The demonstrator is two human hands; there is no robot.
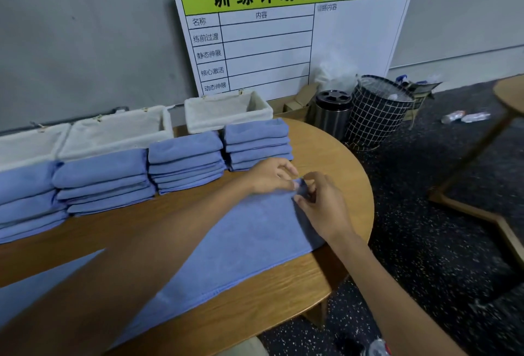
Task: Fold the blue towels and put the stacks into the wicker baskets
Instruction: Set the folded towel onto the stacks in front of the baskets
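Four stacks of folded blue towels (185,161) lined up on worktop (326,151), just in front of three lined wicker baskets (226,110), all without towels yet. One unfolded towel (241,242) spread flat near worktop's front edge. Left hand (270,175) and right hand (323,202) close together at its far right corner, fingers (296,184) pinching hem. Judged late in folding; loading of stacks into baskets not started
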